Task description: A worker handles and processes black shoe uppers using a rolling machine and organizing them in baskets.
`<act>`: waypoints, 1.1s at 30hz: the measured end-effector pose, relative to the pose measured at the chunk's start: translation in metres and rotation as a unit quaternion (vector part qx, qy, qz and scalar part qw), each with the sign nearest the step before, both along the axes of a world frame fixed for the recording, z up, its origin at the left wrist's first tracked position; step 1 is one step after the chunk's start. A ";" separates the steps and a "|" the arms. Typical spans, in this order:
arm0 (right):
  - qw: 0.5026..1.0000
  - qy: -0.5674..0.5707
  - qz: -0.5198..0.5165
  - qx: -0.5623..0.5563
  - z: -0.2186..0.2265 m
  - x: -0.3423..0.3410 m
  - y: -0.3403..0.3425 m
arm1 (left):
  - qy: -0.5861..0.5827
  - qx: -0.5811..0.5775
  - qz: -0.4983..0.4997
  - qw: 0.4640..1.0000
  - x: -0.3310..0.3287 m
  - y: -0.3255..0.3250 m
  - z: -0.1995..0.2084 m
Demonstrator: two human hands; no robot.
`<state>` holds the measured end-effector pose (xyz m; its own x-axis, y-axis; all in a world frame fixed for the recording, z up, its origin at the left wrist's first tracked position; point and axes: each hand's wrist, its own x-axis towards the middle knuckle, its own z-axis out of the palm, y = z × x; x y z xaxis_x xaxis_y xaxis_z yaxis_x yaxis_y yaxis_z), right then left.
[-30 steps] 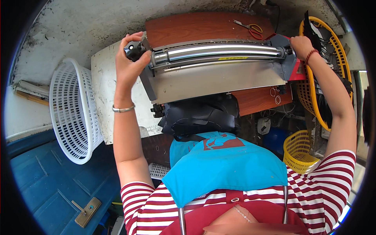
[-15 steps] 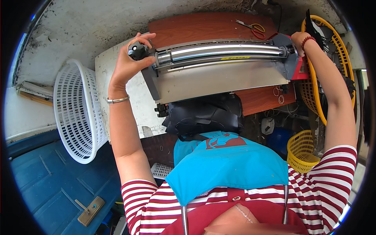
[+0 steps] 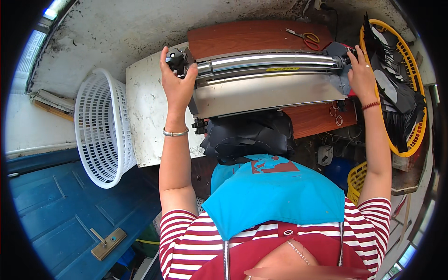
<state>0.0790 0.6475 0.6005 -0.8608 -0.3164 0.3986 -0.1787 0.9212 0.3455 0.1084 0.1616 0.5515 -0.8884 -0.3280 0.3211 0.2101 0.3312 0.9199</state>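
A roller machine [image 3: 275,59] with a long shiny metal roller and a flat metal plate stands in front of me. At its left end, thumb and index finger of my left hand [image 3: 178,91] straddle a black knob [image 3: 175,60], curved around its sides. My right hand [image 3: 361,77] is at the dark right end housing [image 3: 339,58], palm down, its fingers stretched out and apart along the edge. The tip of the right thumb is hidden. Below the plate, a pile of black sheet pieces [image 3: 249,135] lies against my blue apron [image 3: 275,196].
Scissors [image 3: 305,38] lie on the brown board [image 3: 242,38] behind the machine. To the right, a yellow basket [image 3: 417,93] holds black and grey pieces; a smaller yellow basket [image 3: 357,179] is below. A white basket [image 3: 105,126] stands left, near a blue door [image 3: 60,210].
My left hand has shifted around the knob, its fingers now pointing upward. The right hand has come from behind the right end onto the housing. The whole view has swung slightly.
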 end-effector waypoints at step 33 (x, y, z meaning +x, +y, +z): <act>0.569 -0.090 -0.315 -0.754 -0.167 0.085 0.056 | -0.286 0.091 0.053 0.952 0.128 -0.008 -0.074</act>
